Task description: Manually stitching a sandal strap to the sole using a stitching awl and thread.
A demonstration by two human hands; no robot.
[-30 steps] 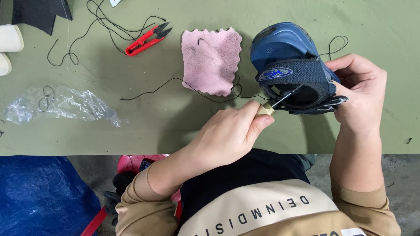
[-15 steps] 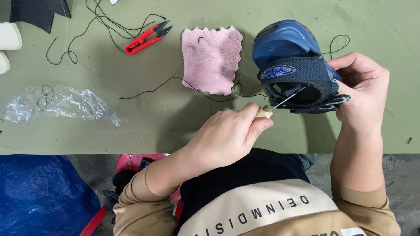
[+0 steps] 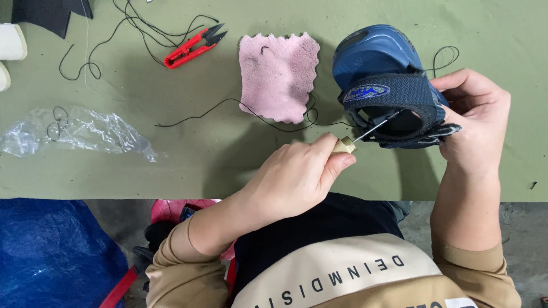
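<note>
Blue shoe (image 3: 379,60) gripped by right hand (image 3: 476,122), wooden-handled awl (image 3: 357,140) clenched in left hand (image 3: 297,179), needle pushed into strap, pink cloth (image 3: 279,74) near.

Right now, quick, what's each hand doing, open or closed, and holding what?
Left hand: closed on a wooden-handled awl, needle tip at the shoe strap.
Right hand: closed, gripping the blue shoe from its side.

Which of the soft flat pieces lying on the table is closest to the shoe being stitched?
The pink fuzzy cloth, lying just beside the blue shoe. The clear plastic bag and the black piece lie far off.
</note>
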